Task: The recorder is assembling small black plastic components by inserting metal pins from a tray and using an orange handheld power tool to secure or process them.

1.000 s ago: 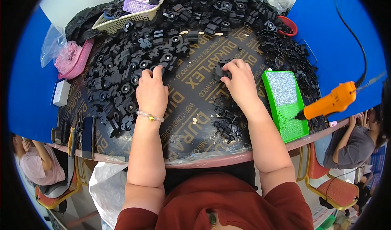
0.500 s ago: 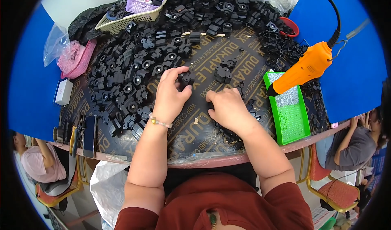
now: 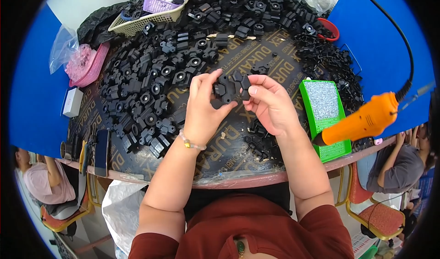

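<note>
Above the table (image 3: 256, 179) centre, the left hand (image 3: 201, 110) pinches a black plastic part (image 3: 225, 88); the right hand (image 3: 270, 101) grips a smaller black piece (image 3: 244, 87) against it, seemingly for mating. Loose parts (image 3: 156, 89) heap from nine to twelve o'clock, within reach

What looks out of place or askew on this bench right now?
The orange power tool hangs on its black cable over the green tray, its tip overlapping the tray's rim. Black plastic parts lie in loose heaps across the board. The left hand and right hand hold black parts between them; nothing looks damaged.
</note>
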Demonstrator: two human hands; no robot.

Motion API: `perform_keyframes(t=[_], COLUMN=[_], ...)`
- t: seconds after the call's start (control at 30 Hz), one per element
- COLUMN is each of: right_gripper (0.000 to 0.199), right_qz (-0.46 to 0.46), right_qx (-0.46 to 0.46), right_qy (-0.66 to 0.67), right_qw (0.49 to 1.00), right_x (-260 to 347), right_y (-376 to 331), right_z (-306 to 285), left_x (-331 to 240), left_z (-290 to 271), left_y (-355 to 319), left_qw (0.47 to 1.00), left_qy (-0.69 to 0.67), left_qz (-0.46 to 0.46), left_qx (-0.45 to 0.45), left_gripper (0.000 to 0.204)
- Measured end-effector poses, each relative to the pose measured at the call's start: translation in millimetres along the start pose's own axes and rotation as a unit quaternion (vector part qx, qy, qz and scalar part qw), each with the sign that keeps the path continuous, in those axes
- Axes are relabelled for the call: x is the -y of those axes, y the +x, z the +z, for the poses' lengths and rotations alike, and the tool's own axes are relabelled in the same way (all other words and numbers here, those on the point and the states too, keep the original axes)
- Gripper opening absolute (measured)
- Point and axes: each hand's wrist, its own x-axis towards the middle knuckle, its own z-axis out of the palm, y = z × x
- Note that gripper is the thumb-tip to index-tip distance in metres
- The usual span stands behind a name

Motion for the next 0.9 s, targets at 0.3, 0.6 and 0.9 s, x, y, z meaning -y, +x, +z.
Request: perform_keyframes(t=[0.3, 0.6, 0.9], right_gripper=[0.022, 0.036, 0.060], right_qz=[0.068, -0.022, -0.041], right_qx=[-0.020, -0.033, 0.095], right_qy=[0.026, -0.233, -0.363], right_qw=[0.997, 0.972, 0.926], right_x=[-3, -9, 5], right_y=[-2, -1, 1], right_z=[10, 8, -4], left_x=[9, 4, 4], left_z=[3, -2, 2], left_y=[-3, -2, -2], left_qw=[0.994, 0.978, 0.980], left_qy=[0.080, 0.151, -0.015], left_qz=[0.067, 0.142, 0.171], left_qx=[-0.020, -0.011, 0.102], left_gripper=[0.082, 0.081, 0.084])
